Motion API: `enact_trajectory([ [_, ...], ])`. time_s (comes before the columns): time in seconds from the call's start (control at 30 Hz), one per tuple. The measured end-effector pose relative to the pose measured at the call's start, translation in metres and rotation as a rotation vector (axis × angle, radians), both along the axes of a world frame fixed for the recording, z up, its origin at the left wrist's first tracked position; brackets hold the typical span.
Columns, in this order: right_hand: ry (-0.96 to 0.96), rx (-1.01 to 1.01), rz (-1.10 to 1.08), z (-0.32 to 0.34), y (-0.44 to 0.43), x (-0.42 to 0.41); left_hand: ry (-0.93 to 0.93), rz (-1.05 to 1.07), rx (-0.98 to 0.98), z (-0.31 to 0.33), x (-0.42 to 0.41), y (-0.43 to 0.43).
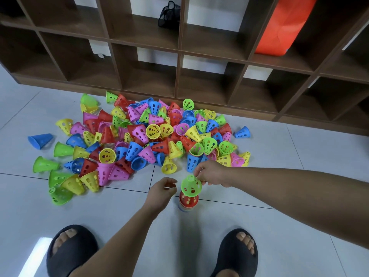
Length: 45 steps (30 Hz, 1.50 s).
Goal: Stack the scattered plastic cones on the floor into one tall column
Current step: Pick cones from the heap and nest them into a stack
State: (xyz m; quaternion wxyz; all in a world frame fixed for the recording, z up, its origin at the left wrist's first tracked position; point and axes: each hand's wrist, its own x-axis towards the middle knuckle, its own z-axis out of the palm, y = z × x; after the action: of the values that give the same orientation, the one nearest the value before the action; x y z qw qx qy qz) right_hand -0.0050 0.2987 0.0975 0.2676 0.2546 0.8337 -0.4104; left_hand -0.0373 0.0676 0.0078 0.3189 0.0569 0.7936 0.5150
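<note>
A wooden shelf unit [143, 62] runs across the 12 o'clock side of the view, and the pale tiled floor [299, 156] fills the rest. On that floor, from 10 to 1 o'clock of the person's feet, lies the heap of cones [143, 140] in red, blue, yellow, pink and green, most of them on their sides. A lone blue cone [242, 132] sits apart at the heap's 3 o'clock edge. At 6 o'clock of the heap, a little ahead of the two dark slippers [71, 250], stands the column [188, 204], only a few cones high, with a red cone [188, 198] on top. The right hand [213, 173] comes in from 3 o'clock and pinches the green cone [191, 185] by its narrow tip. The cone is wide mouth down, right over the red one and slightly tilted; whether the two touch I cannot tell. The left hand [161, 191] hovers just at 9 o'clock of the column, fingers loosely curled and holding nothing. To do this step well, I judge the green cone should be levelled so its mouth sits square over the red tip. It should then be lowered straight and let go only once it seats, since a tilted drop could catch the rim and topple the short column. The free left hand is well placed to steady the column's base.
</note>
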Motion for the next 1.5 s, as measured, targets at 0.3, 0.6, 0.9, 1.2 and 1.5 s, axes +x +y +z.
enact_trajectory([
  [0.3, -0.007, 0.035, 0.065, -0.034, 0.022, -0.013, -0.063, 0.13, 0.064, -0.023, -0.042, 0.011],
  [0.6, 0.342, 0.487, 0.06, -0.034, 0.1, -0.073, -0.122, 0.186, 0.112, -0.036, -0.057, 0.031],
  [0.9, 0.079, 0.351, 0.139, -0.04, 0.13, -0.079, -0.172, 0.253, 0.097, -0.049, -0.06, 0.045],
  [1.2, 0.196, 0.262, 0.063, -0.043, 0.128, -0.074, -0.033, 0.477, 0.085, -0.037, -0.056, 0.038],
  [1.5, 0.303, 0.213, -0.162, -0.032, 0.121, -0.068, -0.307, 0.337, 0.378, 0.005, -0.039, 0.035],
])
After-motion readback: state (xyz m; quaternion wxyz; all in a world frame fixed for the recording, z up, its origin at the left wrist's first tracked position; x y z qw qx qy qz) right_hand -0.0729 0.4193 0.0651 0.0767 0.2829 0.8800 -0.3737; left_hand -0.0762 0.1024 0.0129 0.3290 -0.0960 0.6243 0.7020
